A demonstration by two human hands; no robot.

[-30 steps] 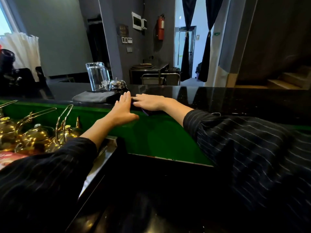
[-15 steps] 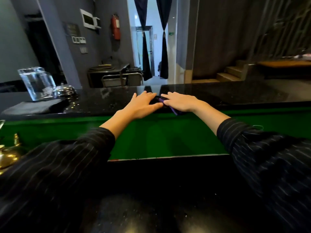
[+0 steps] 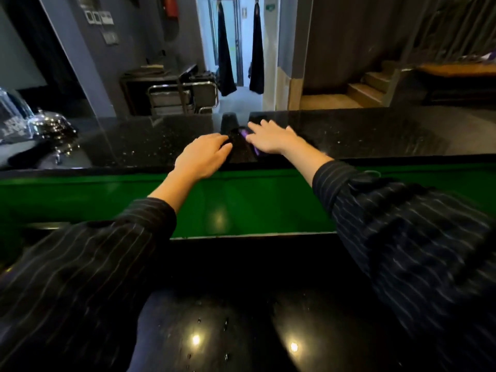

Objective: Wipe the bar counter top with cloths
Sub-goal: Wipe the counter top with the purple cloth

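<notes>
The raised bar counter top [image 3: 349, 135] is glossy black speckled stone above a green front panel [image 3: 255, 200]. A dark cloth with a purple edge [image 3: 243, 147] lies on it near the front edge. My left hand [image 3: 204, 157] presses on the cloth's left side, fingers curled over it. My right hand [image 3: 271, 138] lies flat on its right side, fingers spread. Most of the cloth is hidden under both hands.
At far left on the counter stand a glass pitcher [image 3: 10, 116], a chrome bell [image 3: 51, 124] and a dark folded cloth [image 3: 32, 155]. A lower black worktop [image 3: 241, 331] lies close to me. Beyond the bar are a steel cart [image 3: 182, 98] and steps [image 3: 367, 89].
Both hands have slid with the cloth to the right along the counter, away from the pitcher and bell. The brass kettles at lower left have left the view.
</notes>
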